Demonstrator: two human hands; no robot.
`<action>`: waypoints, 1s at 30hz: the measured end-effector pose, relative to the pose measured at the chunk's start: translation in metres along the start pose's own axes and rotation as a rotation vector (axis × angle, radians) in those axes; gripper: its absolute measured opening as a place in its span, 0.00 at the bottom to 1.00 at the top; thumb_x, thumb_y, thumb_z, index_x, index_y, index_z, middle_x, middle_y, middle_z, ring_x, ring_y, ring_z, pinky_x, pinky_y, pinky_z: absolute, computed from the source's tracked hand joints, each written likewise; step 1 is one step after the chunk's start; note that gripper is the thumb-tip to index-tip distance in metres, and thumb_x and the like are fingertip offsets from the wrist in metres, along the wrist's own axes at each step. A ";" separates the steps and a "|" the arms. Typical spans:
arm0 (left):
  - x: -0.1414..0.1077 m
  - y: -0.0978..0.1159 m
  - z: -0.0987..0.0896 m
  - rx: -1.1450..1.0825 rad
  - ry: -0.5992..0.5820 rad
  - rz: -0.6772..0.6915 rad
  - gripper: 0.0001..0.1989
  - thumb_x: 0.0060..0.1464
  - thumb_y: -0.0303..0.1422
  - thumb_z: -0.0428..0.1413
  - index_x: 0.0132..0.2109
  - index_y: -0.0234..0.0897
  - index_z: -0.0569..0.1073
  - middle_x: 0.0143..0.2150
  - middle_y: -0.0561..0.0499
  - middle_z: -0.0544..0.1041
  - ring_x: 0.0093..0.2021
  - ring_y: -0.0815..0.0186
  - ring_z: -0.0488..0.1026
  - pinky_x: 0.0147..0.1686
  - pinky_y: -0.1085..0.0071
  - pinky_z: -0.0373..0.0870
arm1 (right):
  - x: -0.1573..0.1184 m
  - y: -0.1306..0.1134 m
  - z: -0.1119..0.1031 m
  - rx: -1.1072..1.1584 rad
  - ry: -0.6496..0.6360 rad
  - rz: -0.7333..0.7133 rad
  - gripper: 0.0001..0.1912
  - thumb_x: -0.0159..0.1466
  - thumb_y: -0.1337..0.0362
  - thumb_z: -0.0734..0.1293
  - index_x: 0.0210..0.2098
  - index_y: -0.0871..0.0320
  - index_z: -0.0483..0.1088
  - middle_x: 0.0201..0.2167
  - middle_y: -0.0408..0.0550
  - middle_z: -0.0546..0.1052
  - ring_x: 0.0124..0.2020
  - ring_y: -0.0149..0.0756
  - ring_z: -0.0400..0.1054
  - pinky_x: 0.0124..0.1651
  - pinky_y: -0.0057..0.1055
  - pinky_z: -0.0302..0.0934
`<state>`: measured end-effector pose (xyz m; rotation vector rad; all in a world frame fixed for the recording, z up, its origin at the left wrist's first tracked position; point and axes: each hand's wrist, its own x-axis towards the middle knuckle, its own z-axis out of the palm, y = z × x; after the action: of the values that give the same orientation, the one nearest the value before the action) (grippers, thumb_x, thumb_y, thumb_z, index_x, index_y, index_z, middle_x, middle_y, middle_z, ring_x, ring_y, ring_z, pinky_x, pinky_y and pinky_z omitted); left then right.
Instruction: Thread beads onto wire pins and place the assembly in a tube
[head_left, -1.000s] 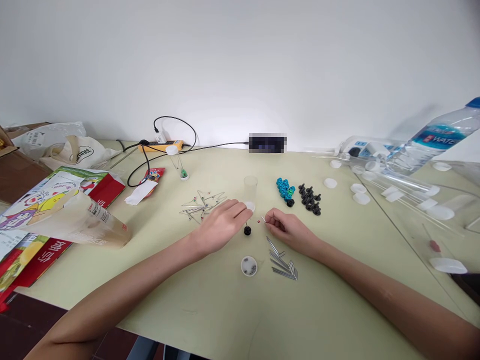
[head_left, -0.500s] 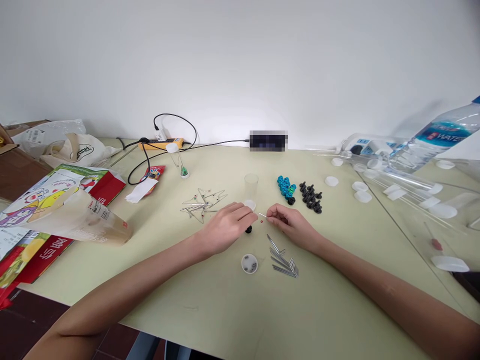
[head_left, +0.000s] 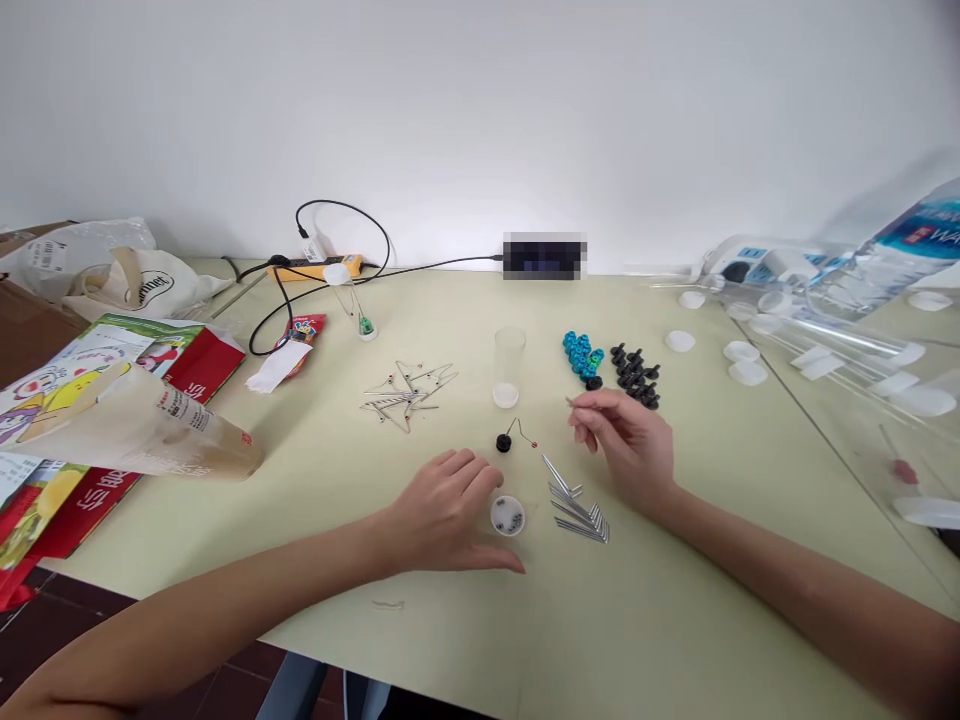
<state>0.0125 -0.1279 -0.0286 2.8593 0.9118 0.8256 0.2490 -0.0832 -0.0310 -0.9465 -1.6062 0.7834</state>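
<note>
My left hand (head_left: 450, 512) is open, thumb stretched out, beside a small white cap (head_left: 508, 531) that holds several tiny dark metal pieces. Pinched in the fingertips of my right hand (head_left: 624, 445) is a thin metal rod (head_left: 569, 401), mostly hidden by the fingers. Between the hands lies a black knob (head_left: 503, 443) with a bent wire (head_left: 523, 430) tipped in red. L-shaped metal keys (head_left: 581, 515) are heaped just left of my right hand. Beyond the knob, a clear tube (head_left: 510, 350) stands behind a white cap (head_left: 505, 396).
Bent wires (head_left: 409, 395) lie in a pile to the left. Blue knobs (head_left: 579, 355) and black knobs (head_left: 634, 375) sit beyond my right hand. A drink cup (head_left: 202, 435) lies at left; clear tubes and a water bottle (head_left: 885, 260) are at right.
My left hand has left the black knob, moved toward me and opened by the cap of tiny pieces. My right hand has drawn away to the right, uncovering the knob and wire.
</note>
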 end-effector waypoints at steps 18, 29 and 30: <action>-0.003 -0.008 -0.003 -0.651 -0.259 -0.376 0.07 0.55 0.29 0.52 0.42 0.37 0.62 0.39 0.49 0.71 0.36 0.68 0.68 0.34 0.73 0.66 | -0.024 -0.017 0.010 -0.648 -0.530 -0.786 0.10 0.63 0.76 0.59 0.41 0.61 0.67 0.28 0.48 0.70 0.28 0.33 0.64 0.29 0.32 0.60; -0.004 -0.007 -0.001 -0.641 -0.232 -0.371 0.07 0.54 0.28 0.52 0.41 0.38 0.62 0.40 0.49 0.70 0.35 0.69 0.67 0.33 0.73 0.65 | -0.024 -0.015 0.014 -0.616 -0.546 -0.823 0.09 0.61 0.77 0.62 0.40 0.63 0.67 0.23 0.46 0.68 0.28 0.35 0.65 0.29 0.33 0.60; -0.004 -0.007 -0.001 -0.639 -0.229 -0.371 0.07 0.54 0.28 0.52 0.41 0.38 0.62 0.40 0.49 0.70 0.35 0.69 0.67 0.33 0.73 0.65 | -0.025 -0.016 0.014 -0.618 -0.547 -0.825 0.09 0.61 0.77 0.62 0.40 0.63 0.67 0.23 0.46 0.67 0.27 0.35 0.64 0.29 0.33 0.60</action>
<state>0.0054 -0.1245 -0.0305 2.1005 0.9015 0.5917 0.2357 -0.1129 -0.0313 -0.3720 -2.5433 -0.0718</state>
